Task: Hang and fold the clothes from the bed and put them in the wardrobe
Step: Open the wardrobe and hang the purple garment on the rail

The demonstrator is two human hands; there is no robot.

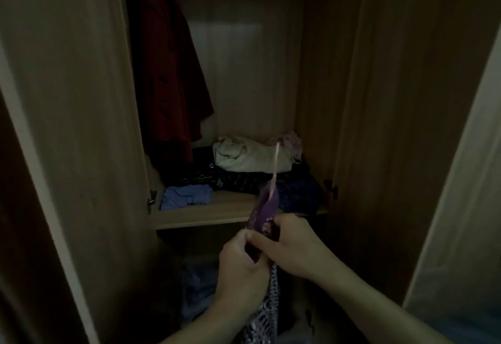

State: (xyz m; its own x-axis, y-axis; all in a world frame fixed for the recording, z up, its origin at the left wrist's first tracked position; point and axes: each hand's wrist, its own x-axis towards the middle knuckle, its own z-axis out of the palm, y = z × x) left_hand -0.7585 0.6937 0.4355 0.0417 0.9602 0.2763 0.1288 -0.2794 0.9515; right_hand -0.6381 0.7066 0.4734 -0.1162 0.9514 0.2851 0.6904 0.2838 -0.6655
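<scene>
I stand at the open wardrobe [244, 59], which is dim inside. Both hands hold a purple patterned garment [264, 215] on a pale pink hanger [276, 162] whose hook points up in front of the shelf. My left hand [242, 265] grips the fabric from the left. From the right, my right hand [295, 243] pinches it just below the hanger. The garment's patterned lower part [267, 314] hangs down between my forearms.
A dark red coat [168, 72] hangs at the wardrobe's left. The wooden shelf [206, 215] holds a blue folded item [187, 196], dark clothes [244, 178] and a cream bundle [252, 155]. More blue clothes [199, 286] lie below. Wardrobe doors [67, 127] stand open on both sides.
</scene>
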